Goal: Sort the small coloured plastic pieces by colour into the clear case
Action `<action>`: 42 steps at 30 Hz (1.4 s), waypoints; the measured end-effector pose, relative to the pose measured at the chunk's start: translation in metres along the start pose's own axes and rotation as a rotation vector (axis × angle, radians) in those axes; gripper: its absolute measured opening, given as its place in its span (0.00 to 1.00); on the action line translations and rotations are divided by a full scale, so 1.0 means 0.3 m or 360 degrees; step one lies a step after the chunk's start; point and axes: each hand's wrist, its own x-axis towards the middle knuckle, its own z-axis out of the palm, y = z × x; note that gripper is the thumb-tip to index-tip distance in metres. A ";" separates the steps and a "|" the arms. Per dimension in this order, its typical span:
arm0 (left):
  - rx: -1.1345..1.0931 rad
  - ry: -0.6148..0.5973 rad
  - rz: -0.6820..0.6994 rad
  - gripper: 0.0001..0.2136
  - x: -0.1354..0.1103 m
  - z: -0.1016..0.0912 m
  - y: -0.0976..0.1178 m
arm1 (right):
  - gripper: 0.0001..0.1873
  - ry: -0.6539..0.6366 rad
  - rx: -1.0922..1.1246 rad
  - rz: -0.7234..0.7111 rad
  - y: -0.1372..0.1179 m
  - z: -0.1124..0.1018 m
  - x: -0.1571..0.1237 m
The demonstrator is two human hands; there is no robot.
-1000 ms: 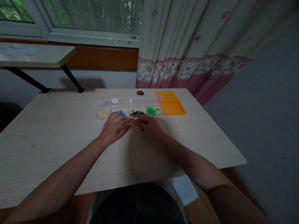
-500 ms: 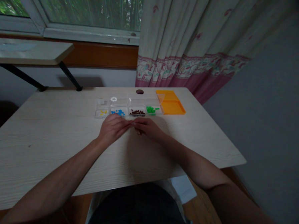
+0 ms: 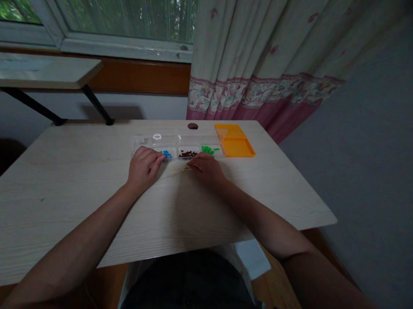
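My left hand [image 3: 144,166] is at the front left of a clear compartment box [image 3: 188,139]. Its thumb and fingertips are closed together at the edge of the compartment with small blue pieces [image 3: 167,154]; anything between them is too small to make out. My right hand [image 3: 209,170] is in front of the box, its fingers pinched beside tiny yellowish pieces [image 3: 185,168] just above or on the table. What the right fingers grip cannot be named. Dark brown pieces [image 3: 187,154] and green pieces [image 3: 209,149] lie in other front compartments. The left hand covers the leftmost front compartment.
An orange two-part tray [image 3: 238,147] lies to the right of the box. Behind the box is a dark round spot [image 3: 193,126] on the wooden table [image 3: 127,232]. A raised shelf [image 3: 39,73] on black legs stands at the back left, and a curtain [image 3: 251,78] hangs behind.
My hands were together, fingertips touching, in front of the box. The left hand has moved left and away to the blue compartment; the right stays nearly in place, with yellowish pieces now visible between them.
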 end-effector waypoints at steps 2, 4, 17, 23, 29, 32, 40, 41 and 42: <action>0.0003 0.0025 -0.0061 0.13 0.001 -0.001 -0.012 | 0.10 -0.0065 -0.0111 -0.0091 -0.001 0.003 0.000; -0.0002 0.0055 -0.0098 0.14 0.001 -0.002 -0.021 | 0.10 -0.0100 -0.0187 -0.0113 -0.008 0.005 0.000; 0.0027 0.0098 -0.0171 0.14 -0.001 -0.013 -0.050 | 0.08 -0.0172 -0.0166 -0.0107 -0.015 0.010 0.005; 0.0046 0.0138 -0.0247 0.14 -0.002 -0.022 -0.065 | 0.09 -0.0113 -0.0139 -0.0089 -0.012 0.006 -0.005; 0.0074 0.0187 -0.0303 0.14 -0.005 -0.024 -0.089 | 0.07 -0.0101 -0.0228 -0.0056 -0.015 0.010 -0.007; 0.0073 0.0213 -0.0314 0.14 -0.006 -0.025 -0.094 | 0.07 -0.0117 -0.0271 -0.0026 -0.014 0.007 -0.003; 0.0082 0.0219 -0.0336 0.14 -0.007 -0.034 -0.099 | 0.06 -0.0125 -0.0383 -0.0012 -0.040 -0.018 0.000; 0.0085 0.0229 -0.0341 0.14 -0.007 -0.037 -0.101 | 0.06 -0.0122 -0.0383 -0.0010 -0.042 -0.017 0.000; 0.0090 0.0238 -0.0349 0.14 -0.006 -0.039 -0.104 | 0.07 -0.0124 -0.0378 -0.0012 -0.044 -0.014 0.000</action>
